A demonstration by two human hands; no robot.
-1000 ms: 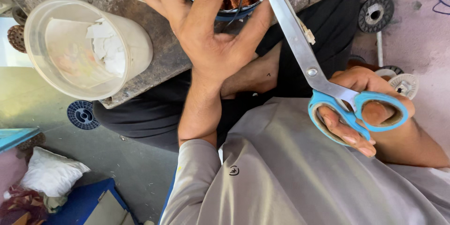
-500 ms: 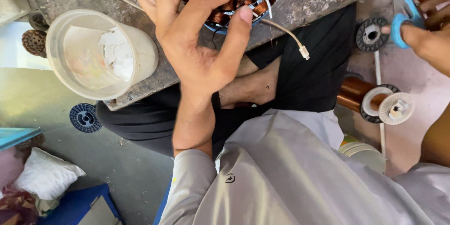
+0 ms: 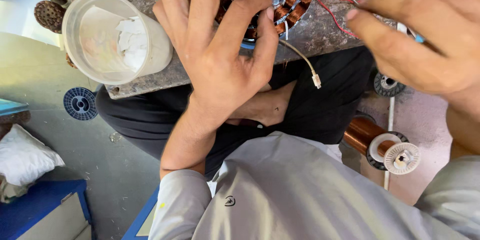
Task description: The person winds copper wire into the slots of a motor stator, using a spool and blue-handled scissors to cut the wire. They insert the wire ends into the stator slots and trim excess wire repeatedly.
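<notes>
Pressing the left hand (image 3: 220, 55) flat on the coil ring (image 3: 295, 0), fingers spread, holding nothing; pinching the right hand (image 3: 425, 35) on something blue, going slowly.

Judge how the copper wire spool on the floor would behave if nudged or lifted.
The copper wire spool lies on its side, so its round flanges would probably let it roll when nudged. Its tightly wound copper suggests it is heavy for its size. The rigid-looking white flange should give a firm grip.
</notes>
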